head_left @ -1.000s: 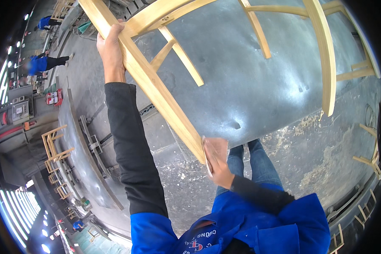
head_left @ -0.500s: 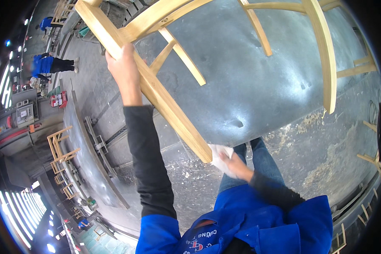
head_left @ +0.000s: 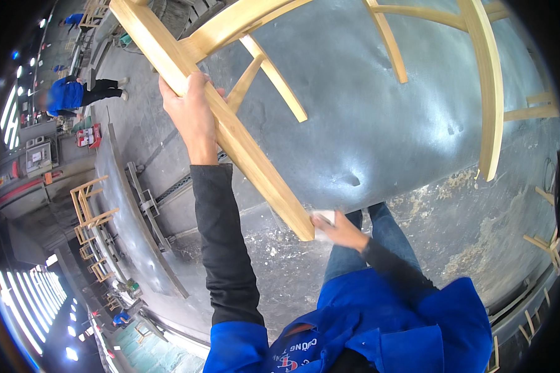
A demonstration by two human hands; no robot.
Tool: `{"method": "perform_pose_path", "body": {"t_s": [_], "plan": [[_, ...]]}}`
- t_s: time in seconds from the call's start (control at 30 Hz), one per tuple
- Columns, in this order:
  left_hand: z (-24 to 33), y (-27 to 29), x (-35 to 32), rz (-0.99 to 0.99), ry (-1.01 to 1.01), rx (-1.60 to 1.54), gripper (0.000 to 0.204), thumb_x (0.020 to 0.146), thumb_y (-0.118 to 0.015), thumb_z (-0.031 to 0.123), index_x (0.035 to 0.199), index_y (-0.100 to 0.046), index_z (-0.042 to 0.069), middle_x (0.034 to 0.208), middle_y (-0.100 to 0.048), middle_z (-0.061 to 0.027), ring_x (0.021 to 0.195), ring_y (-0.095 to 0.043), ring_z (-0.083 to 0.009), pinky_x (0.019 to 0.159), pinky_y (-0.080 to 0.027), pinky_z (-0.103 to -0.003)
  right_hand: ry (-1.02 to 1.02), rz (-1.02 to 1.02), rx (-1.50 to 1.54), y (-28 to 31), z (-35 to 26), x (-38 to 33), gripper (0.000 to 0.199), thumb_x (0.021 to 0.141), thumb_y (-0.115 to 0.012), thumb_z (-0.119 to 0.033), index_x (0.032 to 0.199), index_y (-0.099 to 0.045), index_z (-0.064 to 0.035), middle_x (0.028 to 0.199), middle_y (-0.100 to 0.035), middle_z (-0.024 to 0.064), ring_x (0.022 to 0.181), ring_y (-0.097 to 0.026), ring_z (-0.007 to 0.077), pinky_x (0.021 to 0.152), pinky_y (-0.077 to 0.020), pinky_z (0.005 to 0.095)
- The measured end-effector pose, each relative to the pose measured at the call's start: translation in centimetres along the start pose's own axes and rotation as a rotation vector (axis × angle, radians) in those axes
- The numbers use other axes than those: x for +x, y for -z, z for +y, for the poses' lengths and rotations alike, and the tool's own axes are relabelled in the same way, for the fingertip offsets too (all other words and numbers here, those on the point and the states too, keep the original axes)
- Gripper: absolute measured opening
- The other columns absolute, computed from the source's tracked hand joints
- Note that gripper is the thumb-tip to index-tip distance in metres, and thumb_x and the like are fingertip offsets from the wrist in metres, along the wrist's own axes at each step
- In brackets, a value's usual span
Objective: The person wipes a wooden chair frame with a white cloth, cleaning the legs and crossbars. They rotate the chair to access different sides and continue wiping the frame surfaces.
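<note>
A pale wooden chair frame (head_left: 255, 149) rests tilted over the grey metal-topped table (head_left: 367, 124), one long leg slanting down toward me. My left hand (head_left: 193, 115) is closed around that leg at its upper part, thumb on the near face. At the leg's lower end, my right hand (head_left: 342, 231) grips a white cloth or sheet (head_left: 323, 219) that lies against the leg's tip; the hand is slightly blurred, and its fingertips are partly hidden. Another curved leg (head_left: 490, 99) of pale wood hangs down on the right.
Several wooden chair frames (head_left: 93, 205) stand along a second metal-topped bench (head_left: 127, 224) on the left. A person in blue (head_left: 68, 94) stands at the far left, beside a red crate (head_left: 92, 135). More wooden frames (head_left: 544, 245) are at the right edge.
My right hand has moved slightly with the white cloth, of which less shows now. My left hand keeps its hold on the leg. The view has shifted a little.
</note>
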State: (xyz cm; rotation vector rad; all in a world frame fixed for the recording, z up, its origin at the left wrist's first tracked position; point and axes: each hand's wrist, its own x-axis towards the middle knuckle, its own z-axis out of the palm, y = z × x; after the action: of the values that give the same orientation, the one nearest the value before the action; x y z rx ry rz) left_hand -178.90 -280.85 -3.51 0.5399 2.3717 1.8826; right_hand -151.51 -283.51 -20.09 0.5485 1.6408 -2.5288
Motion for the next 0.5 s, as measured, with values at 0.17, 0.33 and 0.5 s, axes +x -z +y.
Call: {"method": "perform_pose_path", "body": {"t_s": [0.17, 0.33, 0.5], "plan": [[-0.1, 0.1, -1.0, 0.033, 0.012, -0.019, 0.041, 0.077, -0.056, 0.009, 0.115, -0.044, -0.002, 0.082, -0.054, -0.0098, 0.06, -0.056, -0.0159, 0.048, -0.05, -0.029, 0.098, -0.077, -0.029, 1.3, -3.7, 3.8, 0.036, 0.099, -0.051, -0.029, 0.118, -0.062, -0.0003, 0.102, -0.069, 0.0076, 0.092, -0.061, 0.0119, 0.081, -0.0488, 0.0304], [-0.4, 0.8, -3.8, 0.063, -0.057, 0.089, 0.042, 0.078, -0.057, 0.01, 0.116, -0.047, -0.005, 0.086, -0.054, -0.0092, 0.076, -0.057, -0.0207, 0.07, -0.049, -0.034, 0.505, -0.048, 0.16, 5.3, -14.2, 9.6, 0.034, 0.098, -0.053, -0.028, 0.114, -0.063, 0.0012, 0.1, -0.069, 0.0059, 0.087, -0.062, 0.0096, 0.074, -0.0502, 0.0239], [-1.2, 0.9, -7.1, 0.139, -0.103, 0.156, 0.044, 0.082, -0.06, 0.014, 0.12, -0.048, -0.005, 0.097, -0.051, -0.0118, 0.094, -0.053, -0.0254, 0.088, -0.041, -0.038, 0.232, -0.119, -0.091, 4.8, -21.2, 10.5, 0.037, 0.097, -0.053, -0.027, 0.117, -0.058, 0.0043, 0.104, -0.066, 0.0119, 0.091, -0.061, 0.0162, 0.08, -0.0478, 0.0278]]}}
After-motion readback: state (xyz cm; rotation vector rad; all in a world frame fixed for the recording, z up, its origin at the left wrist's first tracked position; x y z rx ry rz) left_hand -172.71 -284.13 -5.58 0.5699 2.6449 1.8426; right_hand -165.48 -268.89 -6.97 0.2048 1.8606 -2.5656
